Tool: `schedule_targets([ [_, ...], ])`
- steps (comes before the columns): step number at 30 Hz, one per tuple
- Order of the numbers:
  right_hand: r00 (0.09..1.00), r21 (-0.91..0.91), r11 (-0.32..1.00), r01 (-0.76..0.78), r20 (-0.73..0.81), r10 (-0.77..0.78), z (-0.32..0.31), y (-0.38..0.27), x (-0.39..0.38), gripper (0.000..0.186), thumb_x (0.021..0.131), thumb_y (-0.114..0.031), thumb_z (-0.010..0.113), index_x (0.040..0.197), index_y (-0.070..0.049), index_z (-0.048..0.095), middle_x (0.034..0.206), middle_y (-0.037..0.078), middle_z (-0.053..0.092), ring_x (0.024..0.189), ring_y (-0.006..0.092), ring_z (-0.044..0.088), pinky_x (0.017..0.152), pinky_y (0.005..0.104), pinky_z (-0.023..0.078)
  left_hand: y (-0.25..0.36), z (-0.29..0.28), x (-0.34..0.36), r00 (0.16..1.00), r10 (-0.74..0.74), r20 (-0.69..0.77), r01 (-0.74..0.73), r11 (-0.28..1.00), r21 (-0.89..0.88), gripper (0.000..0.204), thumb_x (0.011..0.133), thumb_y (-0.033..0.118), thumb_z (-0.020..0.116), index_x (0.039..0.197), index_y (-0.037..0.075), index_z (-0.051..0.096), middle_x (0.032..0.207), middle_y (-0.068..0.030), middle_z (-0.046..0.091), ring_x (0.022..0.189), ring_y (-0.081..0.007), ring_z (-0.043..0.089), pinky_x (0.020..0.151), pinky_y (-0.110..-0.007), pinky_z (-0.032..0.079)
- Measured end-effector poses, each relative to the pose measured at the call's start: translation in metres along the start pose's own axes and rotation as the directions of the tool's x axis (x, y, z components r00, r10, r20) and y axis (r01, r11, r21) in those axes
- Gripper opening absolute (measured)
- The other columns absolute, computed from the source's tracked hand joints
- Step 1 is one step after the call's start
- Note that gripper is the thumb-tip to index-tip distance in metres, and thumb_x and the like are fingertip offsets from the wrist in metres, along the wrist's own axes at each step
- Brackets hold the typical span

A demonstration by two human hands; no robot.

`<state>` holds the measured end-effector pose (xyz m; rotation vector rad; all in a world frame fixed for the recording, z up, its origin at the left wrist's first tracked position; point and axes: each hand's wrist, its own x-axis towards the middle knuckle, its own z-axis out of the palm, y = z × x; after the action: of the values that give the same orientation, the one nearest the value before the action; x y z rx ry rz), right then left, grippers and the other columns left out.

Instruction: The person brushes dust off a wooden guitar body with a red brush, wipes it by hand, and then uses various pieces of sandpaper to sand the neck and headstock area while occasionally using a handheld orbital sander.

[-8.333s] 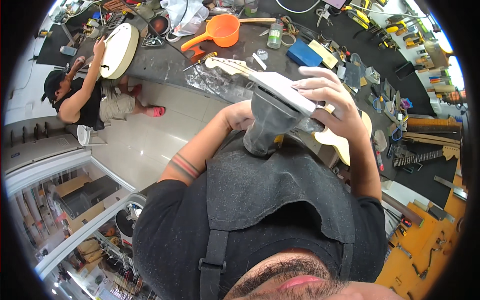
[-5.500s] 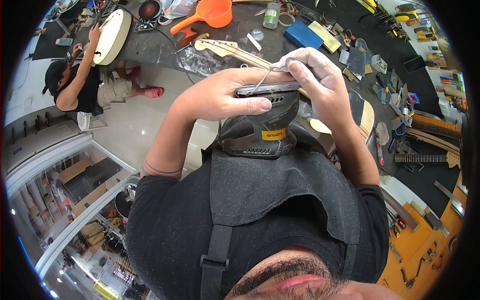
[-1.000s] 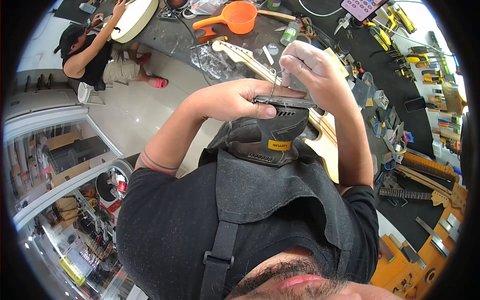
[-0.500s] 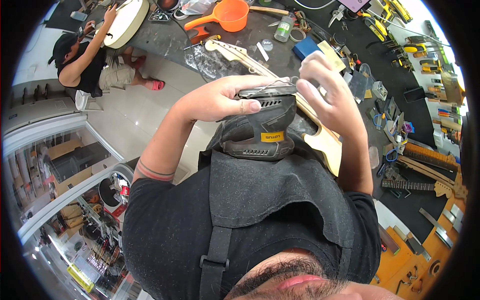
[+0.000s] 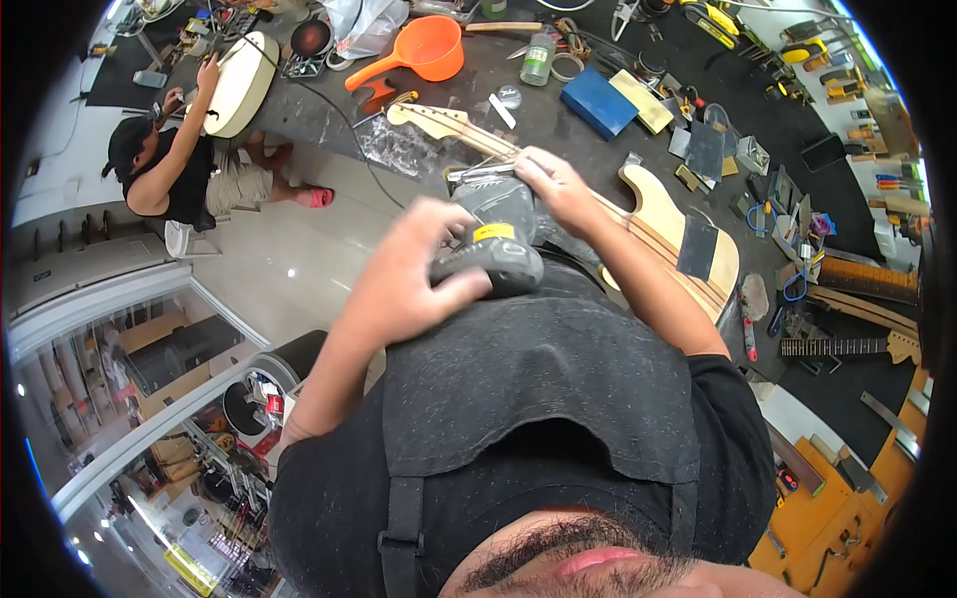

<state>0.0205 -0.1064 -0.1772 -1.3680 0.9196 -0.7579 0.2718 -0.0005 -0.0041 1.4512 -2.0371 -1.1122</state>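
A black electric sander (image 5: 490,211) with a yellow label stands up against my apron, its flat pad end facing away from me. My right hand (image 5: 560,189) grips its far end, fingers and thumb at the metal clamp (image 5: 478,172). My left hand (image 5: 404,269), smeared by motion, is at the sander's left side with thumb and fingers apart. Past my hands lies a pale wooden guitar (image 5: 653,214), its headstock (image 5: 439,120) at the far left and its body on the right. On that body rests a dark rectangular sheet (image 5: 697,247).
The workbench (image 5: 329,108) holds an orange dipper (image 5: 434,48), a clear bottle (image 5: 537,60), a blue block (image 5: 599,103) and a yellow sheet (image 5: 641,100). A dark cord (image 5: 349,125) crosses the bench edge. At the far left a person (image 5: 159,159) handles a cream guitar body (image 5: 244,85).
My left hand has gone from the sander's pad end to its side, nearer me. My right hand has come down onto the clamp end. More of the guitar body shows.
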Motion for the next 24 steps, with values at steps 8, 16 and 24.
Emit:
schedule_targets([
  [8, 0.973, 0.053, 0.973, -0.226, -0.025, 0.228, 0.029, 0.028, 0.014, 0.042, 0.115, -0.034, 0.062, 0.101, 0.004, 0.072, 0.083, 0.0, 0.069, 0.08, 0.01, 0.058, 0.075, 0.0354, 0.051, 0.003, 0.026, 0.021, 0.985, -0.168, 0.031, 0.152, 0.946, 0.286, 0.096, 0.079, 0.03, 0.09, 0.164, 0.014, 0.048, 0.142, -0.0203, 0.061, 0.133, -0.0442, 0.063, 0.111, -0.05, 0.053],
  [16, 0.976, -0.099, 0.976, -0.193, -0.12, 0.181, 0.056, 0.057, 0.048, 0.051, 0.112, -0.042, 0.057, 0.094, 0.003, 0.075, 0.078, 0.017, 0.072, 0.067, 0.0286, 0.067, 0.072, 0.0481, 0.055, -0.073, 0.042, 0.027, 0.936, 0.249, -0.248, -0.133, 0.904, 0.407, 0.085, 0.077, 0.019, 0.084, 0.157, 0.009, 0.056, 0.14, -0.02, 0.06, 0.128, -0.042, 0.06, 0.11, -0.052, 0.051],
  [24, 0.907, -0.45, 0.805, -0.385, -0.023, 0.421, 0.021, 0.044, 0.086, 0.047, 0.109, -0.04, 0.06, 0.104, 0.003, 0.079, 0.09, 0.021, 0.078, 0.078, 0.0264, 0.071, 0.077, 0.0467, 0.057, -0.136, -0.001, 0.011, 0.811, 0.324, -0.487, -0.248, 0.944, 0.216, 0.061, 0.079, 0.02, 0.085, 0.134, 0.002, 0.064, 0.123, -0.0177, 0.067, 0.113, -0.0355, 0.066, 0.103, -0.045, 0.053],
])
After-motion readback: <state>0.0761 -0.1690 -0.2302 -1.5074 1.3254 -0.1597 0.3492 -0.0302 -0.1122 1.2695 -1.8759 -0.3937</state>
